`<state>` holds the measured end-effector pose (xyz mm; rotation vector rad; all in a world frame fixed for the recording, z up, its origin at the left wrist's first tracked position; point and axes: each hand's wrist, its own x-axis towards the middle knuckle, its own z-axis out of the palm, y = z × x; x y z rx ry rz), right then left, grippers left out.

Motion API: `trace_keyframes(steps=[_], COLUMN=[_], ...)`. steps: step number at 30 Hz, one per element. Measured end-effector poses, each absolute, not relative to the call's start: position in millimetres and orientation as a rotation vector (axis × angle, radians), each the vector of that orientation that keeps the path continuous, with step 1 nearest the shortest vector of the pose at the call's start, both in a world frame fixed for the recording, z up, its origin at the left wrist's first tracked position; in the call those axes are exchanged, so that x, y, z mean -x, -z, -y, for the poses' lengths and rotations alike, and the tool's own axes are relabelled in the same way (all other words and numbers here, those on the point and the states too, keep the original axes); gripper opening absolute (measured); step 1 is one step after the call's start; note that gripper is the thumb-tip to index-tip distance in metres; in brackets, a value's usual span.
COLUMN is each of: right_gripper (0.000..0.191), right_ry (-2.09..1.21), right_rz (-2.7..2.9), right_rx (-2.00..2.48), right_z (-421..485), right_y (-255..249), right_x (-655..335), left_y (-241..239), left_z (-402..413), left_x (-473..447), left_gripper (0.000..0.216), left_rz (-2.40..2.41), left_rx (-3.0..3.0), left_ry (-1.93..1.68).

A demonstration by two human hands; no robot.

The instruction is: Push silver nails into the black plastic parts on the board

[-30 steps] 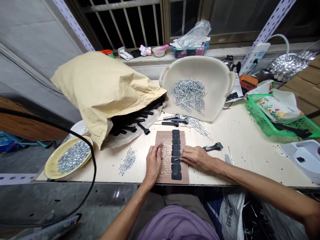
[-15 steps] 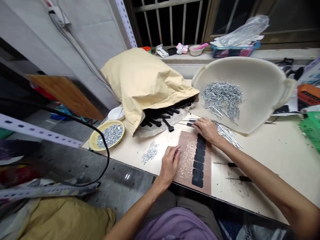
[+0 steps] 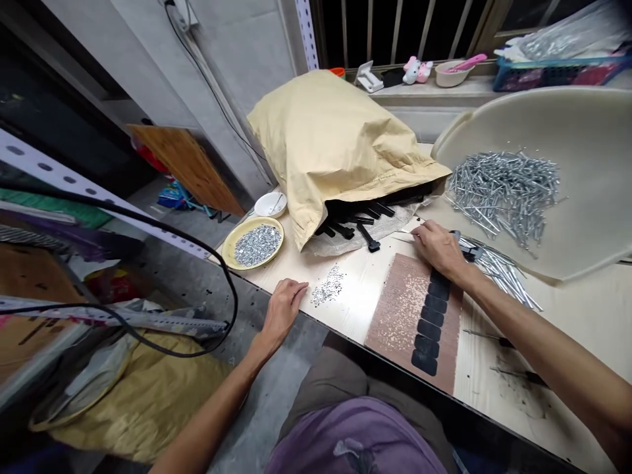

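Note:
My right hand (image 3: 437, 249) reaches across the table past the far end of a brown board (image 3: 399, 309) that carries a row of black pads (image 3: 429, 321). Its fingers close on a black plastic piece (image 3: 469, 251) beside a loose bundle of metal pins (image 3: 498, 270). My left hand (image 3: 282, 308) lies near the table's front edge, fingers loosely curled and holding nothing, next to a small heap of tiny silver bits (image 3: 326, 289).
A tan paper sack (image 3: 336, 141) lies on its side spilling black plastic parts (image 3: 356, 220). A cream tub (image 3: 587, 131) holds a pile of pins (image 3: 508, 191). A yellow dish (image 3: 230, 249) of silver bits sits at the table's left corner. Two finished pin pieces (image 3: 513, 375) lie at right.
My view has swung left. My right hand left the pads and reached to the black piece by the pins. My left hand moved off the board to the table's front edge.

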<state>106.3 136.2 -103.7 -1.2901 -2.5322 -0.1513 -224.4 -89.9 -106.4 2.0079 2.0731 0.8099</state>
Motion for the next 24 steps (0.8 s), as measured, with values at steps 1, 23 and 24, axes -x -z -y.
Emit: trace_keyframes(steps=[1,23,24], right_gripper=[0.027,0.029,0.028], right_ry=[0.145,-0.31,-0.338], right_rz=[2.478,2.257,2.257], right_rx=[1.267,1.017,1.006], right_z=[-133.4,17.3,20.5], right_y=[100.8,75.9,76.2], right_x=[-111.2,-94.0,-89.9], left_y=[107.2,108.9,107.9], left_z=[91.7,88.9,88.7], left_x=[223.1,208.1,207.7], left_gripper=[0.025,0.017,0.016], left_rz=[-2.05,-2.029,-2.03], left_rx=[-2.016,-2.232,-2.24], left_ry=[-0.805,-0.646,-0.622])
